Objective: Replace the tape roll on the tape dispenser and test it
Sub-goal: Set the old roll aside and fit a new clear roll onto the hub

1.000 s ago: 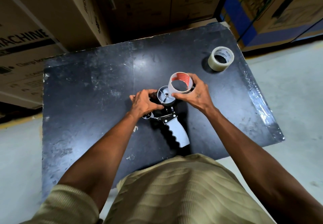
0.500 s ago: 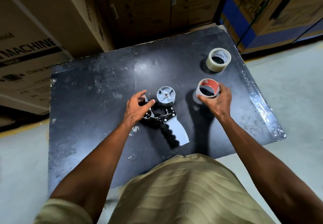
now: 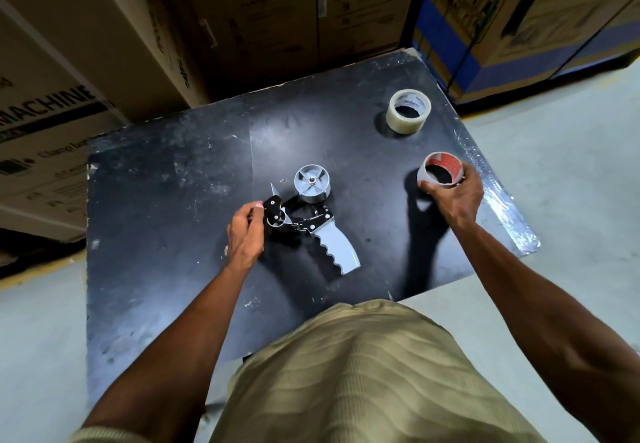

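- The tape dispenser (image 3: 308,214) lay flat in the middle of the black surface (image 3: 166,200). It had a grey handle with bumps, black metal parts, and a round grey wheel (image 3: 312,184) at its far end. The wheel was bare, with no roll on it.
- The used-up roll (image 3: 440,170) was only a thin ring, red inside. It was at the right side of the surface, in the right hand (image 3: 453,193).
- A full roll of clear tape (image 3: 408,110) stood on the far right part of the surface, well apart from the dispenser.
- Half a second before, the used-up roll was closer to the wheel. Now it had moved farther right, toward the edge of the surface.
- The left hand (image 3: 246,235) had been spread over the left end of the dispenser. Now its fingers were curled in more.
- The right hand's fingers were wrapped around the used-up roll from the near side, holding it.
- The left hand's fingers were pinched narrow at the black left end of the dispenser, touching it. I could not tell if they really gripped it.
- Both arms reached out from the near side, over a tan shirt (image 3: 363,373).
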`<state>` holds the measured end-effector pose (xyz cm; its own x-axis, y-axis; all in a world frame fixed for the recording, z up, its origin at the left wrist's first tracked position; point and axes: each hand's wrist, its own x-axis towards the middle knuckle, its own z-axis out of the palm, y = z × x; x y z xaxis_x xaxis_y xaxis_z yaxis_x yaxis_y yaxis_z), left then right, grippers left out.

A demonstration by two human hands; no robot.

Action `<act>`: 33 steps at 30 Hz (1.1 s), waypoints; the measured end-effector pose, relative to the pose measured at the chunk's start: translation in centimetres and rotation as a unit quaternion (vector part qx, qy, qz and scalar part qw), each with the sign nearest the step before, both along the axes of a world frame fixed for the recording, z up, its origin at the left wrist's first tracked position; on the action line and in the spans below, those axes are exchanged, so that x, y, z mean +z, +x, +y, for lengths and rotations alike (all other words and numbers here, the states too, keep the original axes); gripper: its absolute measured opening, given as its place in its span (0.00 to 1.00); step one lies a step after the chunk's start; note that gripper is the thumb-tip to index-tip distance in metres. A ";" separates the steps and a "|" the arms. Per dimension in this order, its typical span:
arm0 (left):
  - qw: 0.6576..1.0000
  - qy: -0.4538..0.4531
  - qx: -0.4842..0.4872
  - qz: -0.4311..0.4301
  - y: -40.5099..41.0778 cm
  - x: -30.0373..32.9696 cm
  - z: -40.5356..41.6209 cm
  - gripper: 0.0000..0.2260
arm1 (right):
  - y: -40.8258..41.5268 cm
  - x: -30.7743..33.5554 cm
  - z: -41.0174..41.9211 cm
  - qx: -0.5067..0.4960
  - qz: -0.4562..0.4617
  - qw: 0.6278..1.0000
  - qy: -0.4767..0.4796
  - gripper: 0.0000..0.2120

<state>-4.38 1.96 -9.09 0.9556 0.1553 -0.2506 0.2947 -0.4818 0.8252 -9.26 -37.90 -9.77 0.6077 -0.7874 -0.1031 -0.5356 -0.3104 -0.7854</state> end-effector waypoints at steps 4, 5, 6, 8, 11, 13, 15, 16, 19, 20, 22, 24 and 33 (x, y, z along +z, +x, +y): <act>1.000 -0.001 0.001 -0.001 -0.9 -0.1 0.5 0.13 | -0.6 -0.1 -0.7 -0.021 -0.009 0.999 0.023 0.44; 1.000 -0.002 0.003 0.004 -1.2 0.0 0.4 0.13 | -0.8 -0.2 -0.8 -0.024 -0.012 0.999 0.024 0.44; 1.000 0.001 0.006 0.007 -1.3 -0.1 0.3 0.13 | -0.8 -0.3 -1.0 -0.024 -0.011 0.999 0.026 0.44; 1.000 0.012 0.004 0.013 -1.5 -0.2 0.2 0.12 | -0.6 -1.0 -1.4 -0.018 -0.012 0.999 0.024 0.44; 1.000 -0.003 -0.012 0.016 -2.0 -1.0 0.3 0.11 | -0.5 -0.8 -0.9 -0.013 -0.001 1.000 -0.001 0.53; 0.999 -0.029 -0.013 0.009 -2.6 -1.3 0.4 0.13 | -0.9 -0.3 0.2 -0.016 0.019 0.999 -0.026 0.59; 0.999 -0.036 -0.003 0.008 -3.0 -0.9 0.2 0.11 | -1.5 0.3 1.7 -0.041 0.025 0.998 -0.048 0.62; 0.999 -0.043 0.002 0.010 -3.2 -1.0 0.1 0.09 | -1.9 0.5 2.6 -0.049 0.020 0.997 -0.058 0.62; 0.997 -0.063 0.002 0.031 -3.8 -1.4 0.4 0.07 | -3.2 0.5 5.1 -0.035 0.001 0.996 -0.078 0.62; 0.997 -0.064 0.000 0.042 -3.9 -1.8 0.6 0.08 | -3.6 0.5 5.9 -0.021 -0.003 0.997 -0.079 0.60; 0.996 -0.072 -0.005 0.049 -4.3 -2.5 0.8 0.08 | -4.3 0.3 7.7 0.014 -0.011 0.998 -0.066 0.56; 0.996 -0.079 -0.007 0.042 -4.6 -2.2 0.5 0.09 | -4.9 -0.1 9.6 0.054 -0.023 0.997 -0.051 0.51; 0.992 -0.120 -0.041 0.021 -5.9 -1.1 -0.4 0.05 | -4.7 0.1 16.2 0.232 -0.011 0.961 0.150 0.44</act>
